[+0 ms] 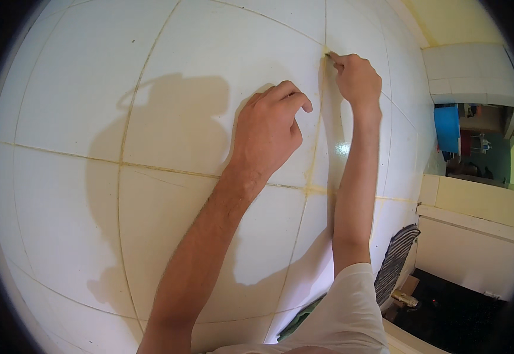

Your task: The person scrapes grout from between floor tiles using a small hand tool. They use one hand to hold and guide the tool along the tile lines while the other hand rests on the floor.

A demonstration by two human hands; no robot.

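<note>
White tiles (pixel 192 118) with yellowish grout lines (pixel 314 156) spread out before me. My right hand (pixel 358 79) reaches far up, its fingers pinched together at a grout line near the corner where tiles meet. A small dark tip (pixel 328 55) shows at those fingertips; what it belongs to is too small to make out. My left hand (pixel 270 127) rests on the tile to the left of that line. Its fingers are loosely bent, with a gap between thumb and forefinger, and nothing shows in it.
At the right stands a blue container (pixel 446 128) in a recess with other items. Nearer lie a dark striped cloth (pixel 397 259) and a dark panel (pixel 446 307) with a gold-coloured object (pixel 404 298) beside it. Green cloth (pixel 300 321) shows near my right sleeve.
</note>
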